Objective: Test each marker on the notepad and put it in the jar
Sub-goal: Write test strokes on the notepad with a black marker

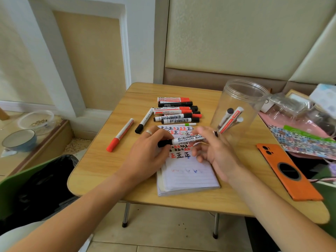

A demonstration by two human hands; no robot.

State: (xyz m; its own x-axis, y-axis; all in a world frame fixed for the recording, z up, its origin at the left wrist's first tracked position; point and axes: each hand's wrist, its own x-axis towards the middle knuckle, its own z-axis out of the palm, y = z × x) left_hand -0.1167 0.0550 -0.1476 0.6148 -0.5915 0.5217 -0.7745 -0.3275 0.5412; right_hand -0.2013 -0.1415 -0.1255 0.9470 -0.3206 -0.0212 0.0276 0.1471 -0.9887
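- The left hand [149, 151] and right hand [214, 150] are holding one black marker [183, 140] level above the notepad [185, 171], near the middle of the bench [101, 160].
- The left hand is pinching the marker's black cap end; the right hand is curling loosely round the other end, though motion blur is hiding the exact finger contact.
- Judged step: the cap is either coming off for a test or going back on after one; which of the two cannot be told.
- The notepad's upper lines are carrying rows of red and black test marks, with fainter strokes lower down.
- The jar [238, 110] is standing open on the bench to the right, holding a few markers that are leaning against its wall.
- A pile [177, 111] of red and black markers is lying just beyond the notepad; a red marker [121, 135] and a black-capped marker [144, 121] are lying apart to the left.
- An orange phone [289, 171] is lying at the right edge of the bench.
- Risk: a cap pulled with a jerk could smear ink across a hand or the page.
- Risk: the jar, being tall and light-looking, could tip if a marker is dropped against its rim or the right arm brushes it.
- Risk: a cap seated loosely could fall off inside the jar.
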